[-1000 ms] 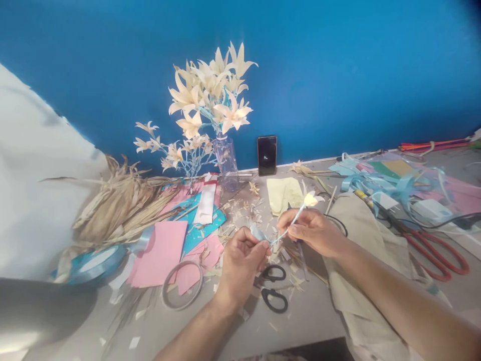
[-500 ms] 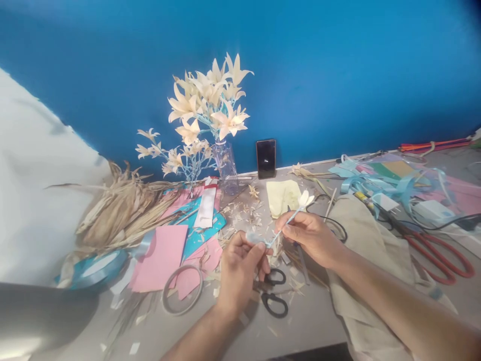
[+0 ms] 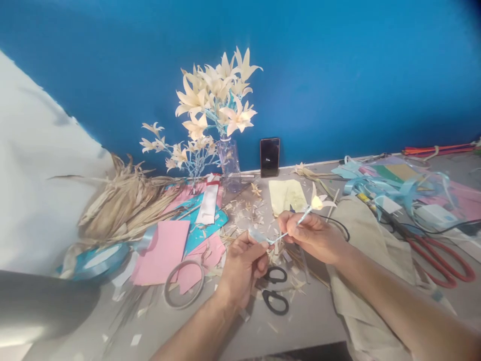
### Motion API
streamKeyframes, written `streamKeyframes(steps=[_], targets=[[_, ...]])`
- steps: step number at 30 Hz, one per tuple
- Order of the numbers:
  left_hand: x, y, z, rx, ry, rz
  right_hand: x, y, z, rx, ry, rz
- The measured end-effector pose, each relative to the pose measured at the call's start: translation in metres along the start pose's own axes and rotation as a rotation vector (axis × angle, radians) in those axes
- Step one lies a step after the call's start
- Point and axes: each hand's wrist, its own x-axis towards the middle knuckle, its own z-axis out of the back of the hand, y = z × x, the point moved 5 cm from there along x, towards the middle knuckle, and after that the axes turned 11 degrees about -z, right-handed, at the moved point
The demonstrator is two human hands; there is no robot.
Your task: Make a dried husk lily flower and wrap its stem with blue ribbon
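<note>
Between thumb and fingers my right hand point(image 3: 310, 233) pinches the thin pale-blue stem of an artificial flower point(image 3: 316, 201), whose cream petals point up and to the right. My left hand point(image 3: 244, 260) is closed on a light-blue ribbon strip point(image 3: 259, 235), which meets the lower end of the stem at the fingertips. Black-handled scissors point(image 3: 276, 302) lie just below the left hand, their blades partly hidden. Behind the hands, finished-looking cream flowers point(image 3: 218, 95) on blue stems stand in a clear bottle point(image 3: 229, 165).
Pink sheets point(image 3: 161, 250), a tape roll point(image 3: 168, 296) and dried husks point(image 3: 120, 200) lie to the left. A phone point(image 3: 269, 158) leans on the wall. Beige cloth point(image 3: 361, 250), red-handled shears point(image 3: 447, 260) and ribbon are on the right. Scraps litter the table.
The flower has turned in my right hand, its petals now showing spread and facing differently. The ribbon in my left hand looks stretched flatter. The view has shifted slightly.
</note>
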Motion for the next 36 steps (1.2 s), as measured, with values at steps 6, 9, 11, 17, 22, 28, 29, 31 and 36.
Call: streamKeyframes(steps=[6, 9, 11, 17, 22, 28, 29, 31, 36], targets=[[-0.005, -0.016, 0.006, 0.234, -0.154, -0.316, 0.000, -0.001, 0.003, -0.025, -0.071, -0.065], [-0.014, -0.027, 0.004, 0.378, -0.184, -0.581, -0.002, -0.008, 0.000, -0.077, -0.098, -0.158], [-0.018, -0.030, 0.000, 0.454, -0.154, -0.662, -0.002, -0.009, -0.003, -0.136, -0.156, -0.161], [-0.012, -0.020, 0.001, 0.193, -0.088, -0.444, -0.003, 0.000, -0.004, -0.231, -0.333, -0.082], [0.000, -0.008, 0.006, -0.109, -0.131, -0.204, -0.005, 0.001, -0.004, -0.319, -0.284, -0.111], [0.006, -0.001, 0.008, -0.188, -0.122, -0.045, -0.006, 0.003, -0.003, -0.397, -0.276, -0.097], [0.006, -0.001, 0.009, -0.187, -0.103, -0.016, -0.006, 0.004, -0.003, -0.399, -0.273, -0.103], [0.007, 0.001, 0.009, -0.154, -0.045, 0.045, -0.006, 0.006, -0.003, -0.403, -0.263, -0.113], [0.007, 0.001, 0.008, -0.085, 0.073, 0.149, -0.008, 0.016, 0.000, -0.462, -0.210, -0.073]])
